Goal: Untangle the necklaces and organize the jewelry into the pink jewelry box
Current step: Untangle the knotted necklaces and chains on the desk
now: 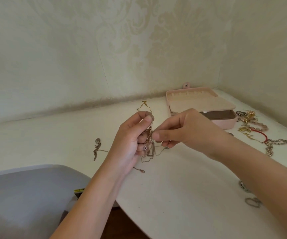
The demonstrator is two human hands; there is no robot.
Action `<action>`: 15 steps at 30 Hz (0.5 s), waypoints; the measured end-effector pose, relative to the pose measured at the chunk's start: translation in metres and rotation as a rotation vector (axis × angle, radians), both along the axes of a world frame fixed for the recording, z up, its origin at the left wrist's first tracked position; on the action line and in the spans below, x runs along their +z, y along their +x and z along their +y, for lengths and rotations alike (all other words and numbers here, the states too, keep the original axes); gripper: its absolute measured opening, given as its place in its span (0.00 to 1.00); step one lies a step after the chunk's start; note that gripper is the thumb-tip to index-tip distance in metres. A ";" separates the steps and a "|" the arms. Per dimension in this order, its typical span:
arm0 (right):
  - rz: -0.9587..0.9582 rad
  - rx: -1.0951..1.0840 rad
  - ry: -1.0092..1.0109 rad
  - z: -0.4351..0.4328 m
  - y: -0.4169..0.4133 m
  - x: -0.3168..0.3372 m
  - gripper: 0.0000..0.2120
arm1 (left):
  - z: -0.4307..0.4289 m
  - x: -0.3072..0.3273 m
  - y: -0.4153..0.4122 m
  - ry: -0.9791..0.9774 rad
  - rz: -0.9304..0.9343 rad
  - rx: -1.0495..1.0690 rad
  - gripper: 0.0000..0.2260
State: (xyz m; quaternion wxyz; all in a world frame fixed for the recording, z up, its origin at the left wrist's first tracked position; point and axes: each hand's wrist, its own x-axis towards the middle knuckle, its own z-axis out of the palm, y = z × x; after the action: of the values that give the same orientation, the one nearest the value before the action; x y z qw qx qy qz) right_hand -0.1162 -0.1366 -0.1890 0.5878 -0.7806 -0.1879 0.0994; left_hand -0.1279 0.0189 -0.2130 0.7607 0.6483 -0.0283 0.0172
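My left hand point(132, 140) holds a tangled bunch of thin necklaces point(148, 145) above the white table, thumb and fingers curled round the top of the bunch. The chains hang down to the tabletop. My right hand point(182, 131) pinches one thin chain at the side of the bunch. The pink jewelry box point(225, 124) stands with its lid up at the back right, beyond my right hand. A gold necklace point(144, 106) lies behind my left hand. A silver chain with a pendant point(97, 149) lies to its left.
A pile of bracelets and beads point(253, 125) lies right of the box, with a chunky silver chain point(274, 144) nearer. Silver pieces point(252, 201) lie under my right forearm. A grey chair back point(27, 195) stands at the table's front left. Walls close the corner behind and right.
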 end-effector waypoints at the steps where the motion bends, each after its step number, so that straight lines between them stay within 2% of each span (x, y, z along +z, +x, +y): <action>1: 0.005 -0.007 -0.010 0.001 -0.001 -0.001 0.04 | 0.000 0.000 0.000 0.001 -0.003 -0.001 0.07; 7: 0.061 -0.076 0.060 0.007 -0.002 -0.004 0.08 | -0.003 0.001 -0.002 0.063 -0.036 -0.010 0.09; 13: 0.109 -0.065 0.041 0.006 0.000 -0.004 0.03 | -0.003 0.001 -0.004 0.106 -0.049 -0.038 0.07; 15: 0.086 -0.069 0.009 0.007 0.000 -0.004 0.05 | -0.004 0.001 -0.004 0.106 -0.056 -0.030 0.07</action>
State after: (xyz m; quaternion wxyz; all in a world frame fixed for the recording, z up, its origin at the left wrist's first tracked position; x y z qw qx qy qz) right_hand -0.1167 -0.1299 -0.1930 0.6021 -0.7788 -0.1359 0.1118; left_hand -0.1317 0.0151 -0.2124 0.7243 0.6865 -0.0602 0.0224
